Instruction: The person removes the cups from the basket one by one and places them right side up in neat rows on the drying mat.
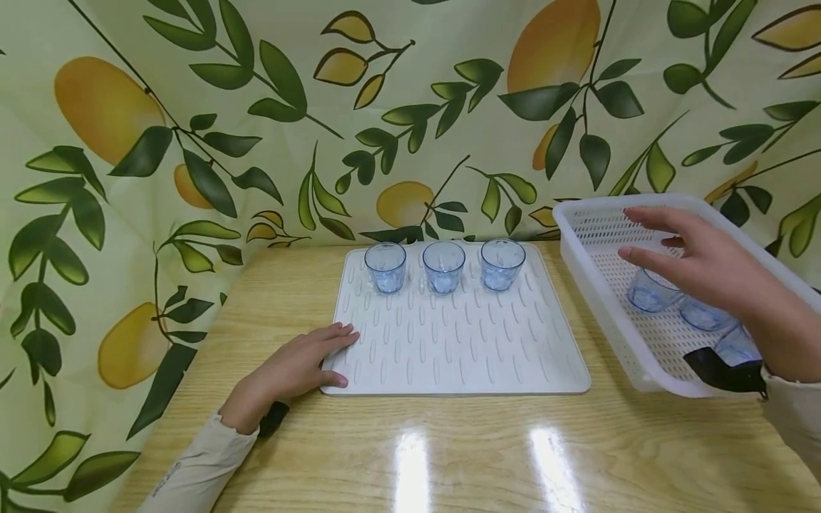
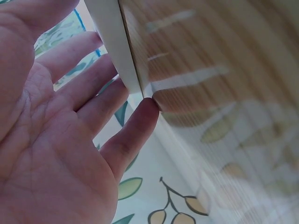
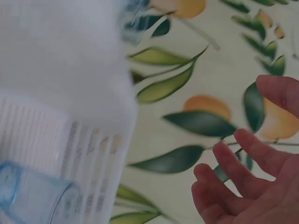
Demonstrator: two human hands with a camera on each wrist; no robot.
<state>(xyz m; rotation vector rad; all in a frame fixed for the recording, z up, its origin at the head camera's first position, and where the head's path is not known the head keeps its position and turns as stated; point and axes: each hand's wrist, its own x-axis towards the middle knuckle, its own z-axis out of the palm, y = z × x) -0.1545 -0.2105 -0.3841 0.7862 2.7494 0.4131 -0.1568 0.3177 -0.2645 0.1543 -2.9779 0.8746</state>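
Note:
Three clear bluish glasses, the left (image 1: 386, 268), middle (image 1: 444, 268) and right (image 1: 502, 266), stand in a row along the back of a white ridged mat (image 1: 449, 342). My left hand (image 1: 295, 367) rests at the mat's left edge, fingers spread; the left wrist view shows its fingertips touching an edge. Above the white perforated basket (image 1: 616, 335) hovers my right hand (image 1: 712, 267), its fingers apart and holding nothing. Several glasses lie in the basket below it, one (image 1: 651, 291) nearest the fingers; another (image 3: 42, 196) shows in the right wrist view, away from the hand (image 3: 252, 177).
Wooden table (image 1: 359, 456) lies under mat and basket, with bright reflections near its front. Behind it hangs a cloth (image 1: 288, 157) printed with fruit and leaves, also covering the left side. The basket's raised wall stands right of the mat.

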